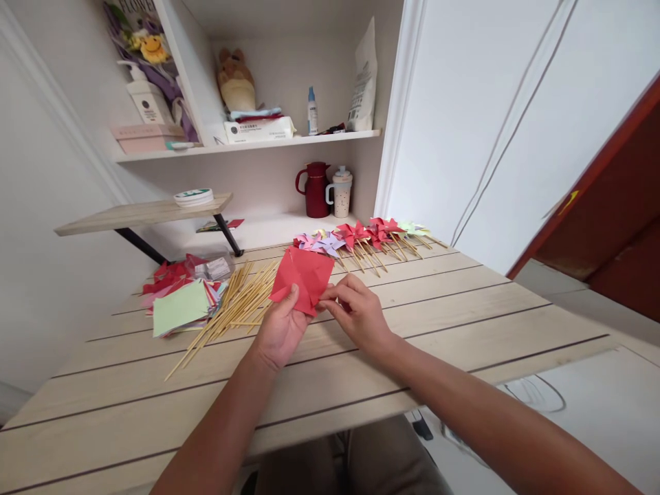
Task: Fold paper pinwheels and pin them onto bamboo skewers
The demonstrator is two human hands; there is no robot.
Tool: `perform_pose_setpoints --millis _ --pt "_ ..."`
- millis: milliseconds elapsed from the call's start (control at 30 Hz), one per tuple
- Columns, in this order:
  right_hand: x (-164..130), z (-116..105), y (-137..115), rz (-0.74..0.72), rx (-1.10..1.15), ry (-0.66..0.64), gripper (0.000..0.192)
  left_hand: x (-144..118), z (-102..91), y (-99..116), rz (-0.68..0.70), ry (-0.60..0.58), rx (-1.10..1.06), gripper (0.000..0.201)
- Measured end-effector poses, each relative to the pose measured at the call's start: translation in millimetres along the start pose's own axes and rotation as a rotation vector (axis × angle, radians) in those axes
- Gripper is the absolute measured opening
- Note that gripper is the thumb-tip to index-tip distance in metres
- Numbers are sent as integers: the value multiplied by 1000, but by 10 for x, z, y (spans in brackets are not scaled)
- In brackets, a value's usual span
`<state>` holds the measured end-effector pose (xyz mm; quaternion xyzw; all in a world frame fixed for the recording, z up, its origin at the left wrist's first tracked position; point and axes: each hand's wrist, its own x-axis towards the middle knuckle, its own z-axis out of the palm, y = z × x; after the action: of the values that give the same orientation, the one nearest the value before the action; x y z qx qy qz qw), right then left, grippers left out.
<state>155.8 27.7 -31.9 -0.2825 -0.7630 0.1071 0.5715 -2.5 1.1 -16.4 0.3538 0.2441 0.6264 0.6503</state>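
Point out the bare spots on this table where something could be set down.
Bare table lies right of the right hand, and along the near edge under both forearms. Crowded: wooden sticks and paper stack at left, pinwheels along the back.

Partial "FLOWE…" on poster (138,27), top-left shelf; other labels too small.

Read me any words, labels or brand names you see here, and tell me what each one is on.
"FLOWE": on the poster at top left, cut off by the frame edge.
White box on the shelf: dark print, too small to read.
Pump bottle: round dark label, unreadable.
White pouch and spray bottle: no legible text.
Round tin: green marking, blurred.
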Motion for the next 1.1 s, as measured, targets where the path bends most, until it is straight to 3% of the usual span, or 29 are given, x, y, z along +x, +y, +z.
perform_pose_setpoints --millis 167,367,733,1100 --pt "7 -1 -9 53 19 -11 11 -5 -14 -53 15 27 73 33" --pt "10 -20 3 87 -28 31 11 -37 -42 -174 -58 7 289 37" --pt "85 -54 -2 227 13 67 8 -32 -20 -100 -112 -132 271 36" --pt "80 -61 -5 220 21 49 13 -24 -20 -140 -29 -75 403 35"
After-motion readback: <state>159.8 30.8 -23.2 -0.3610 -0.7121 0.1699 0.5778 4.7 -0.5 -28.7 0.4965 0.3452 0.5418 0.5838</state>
